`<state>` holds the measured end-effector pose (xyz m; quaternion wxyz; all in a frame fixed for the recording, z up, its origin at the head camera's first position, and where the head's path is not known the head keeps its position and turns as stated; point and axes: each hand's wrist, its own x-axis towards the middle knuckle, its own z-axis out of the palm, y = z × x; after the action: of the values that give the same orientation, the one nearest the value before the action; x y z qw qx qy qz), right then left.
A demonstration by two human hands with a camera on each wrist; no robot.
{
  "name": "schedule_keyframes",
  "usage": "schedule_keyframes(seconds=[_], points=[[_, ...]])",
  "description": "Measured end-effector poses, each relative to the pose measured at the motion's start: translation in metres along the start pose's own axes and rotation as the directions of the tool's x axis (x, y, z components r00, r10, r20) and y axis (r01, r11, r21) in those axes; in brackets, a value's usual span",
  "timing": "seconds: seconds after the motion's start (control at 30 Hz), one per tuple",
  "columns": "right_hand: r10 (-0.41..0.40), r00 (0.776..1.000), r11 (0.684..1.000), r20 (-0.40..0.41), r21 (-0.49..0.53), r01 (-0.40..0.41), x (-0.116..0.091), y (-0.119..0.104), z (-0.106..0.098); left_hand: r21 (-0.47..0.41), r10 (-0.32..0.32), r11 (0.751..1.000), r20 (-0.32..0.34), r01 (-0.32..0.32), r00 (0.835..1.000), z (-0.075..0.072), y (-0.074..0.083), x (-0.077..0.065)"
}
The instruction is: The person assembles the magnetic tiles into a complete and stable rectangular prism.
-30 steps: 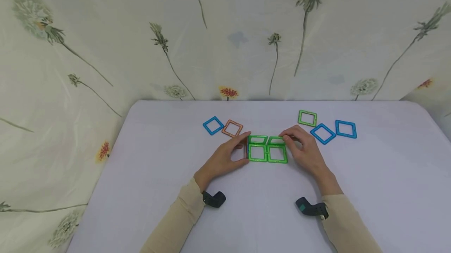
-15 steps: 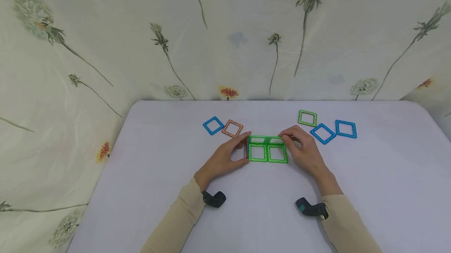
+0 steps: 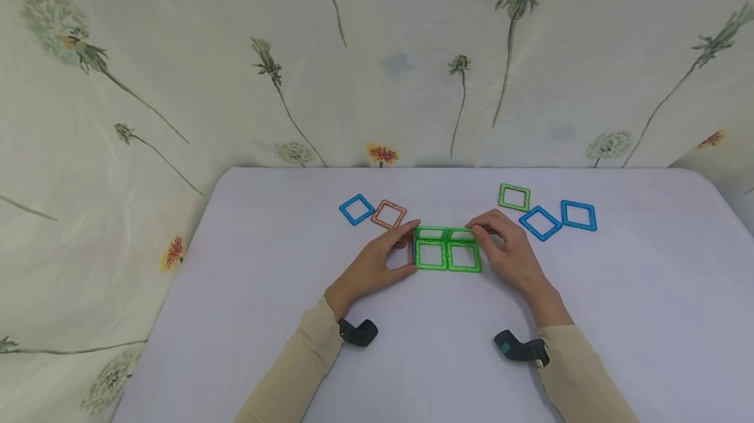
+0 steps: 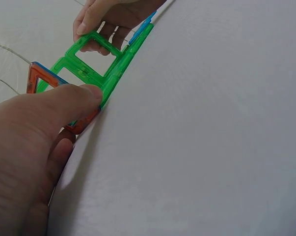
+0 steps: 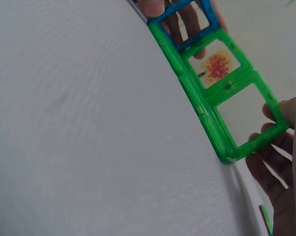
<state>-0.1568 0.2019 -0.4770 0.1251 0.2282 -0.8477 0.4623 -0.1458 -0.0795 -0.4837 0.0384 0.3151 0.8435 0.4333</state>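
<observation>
Two green square magnetic tiles (image 3: 447, 257) lie flat side by side on the table. Along their far edge stand two more green tiles (image 5: 229, 86), upright and edge to edge. At the left end an orange square tile (image 4: 40, 70) and a blue one (image 5: 212, 32) stand upright, layered face to face. My left hand (image 3: 374, 267) grips this pair, thumb at the near edge and fingers at the far edge. With thumb and fingertips my right hand (image 3: 511, 251) pinches the outer edge of the right upright green tile.
Behind my left hand a blue tile (image 3: 346, 215) and an orange tile (image 3: 381, 204) lie flat. Beyond my right hand are a green tile (image 3: 514, 186) and two blue tiles (image 3: 552, 234). A flower-printed cloth (image 3: 400, 102) hangs behind the white table (image 3: 436, 364).
The right upright green tile has shifted slightly left with my right fingers, closing the gap to its upright neighbour. My left hand has stayed in place.
</observation>
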Motion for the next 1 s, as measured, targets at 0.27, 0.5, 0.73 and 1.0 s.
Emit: schedule_keyframes(seconds=[0.27, 0.5, 0.73, 1.0], points=[[0.009, 1.0, 1.0, -0.028, -0.028, -0.01, -0.001, 0.005, -0.003, 0.017, -0.003, 1.0, -0.008, 0.003, 1.0, 0.001, -0.001, 0.0], [0.085, 0.995, 0.993, -0.055, -0.074, -0.089, -0.002, 0.004, -0.008, 0.015, 0.001, 1.0, -0.011, 0.0, 1.0, 0.001, -0.002, 0.0], [0.085, 0.993, 0.991, -0.085, -0.092, -0.093, -0.001, 0.008, -0.012, 0.009, -0.013, 1.0, -0.005, 0.013, 1.0, -0.001, -0.001, -0.001], [0.091, 0.989, 0.982, -0.115, -0.155, -0.108, -0.003, 0.016, -0.019, -0.01, -0.006, 1.0, -0.005, 0.005, 1.0, -0.002, 0.001, -0.001]])
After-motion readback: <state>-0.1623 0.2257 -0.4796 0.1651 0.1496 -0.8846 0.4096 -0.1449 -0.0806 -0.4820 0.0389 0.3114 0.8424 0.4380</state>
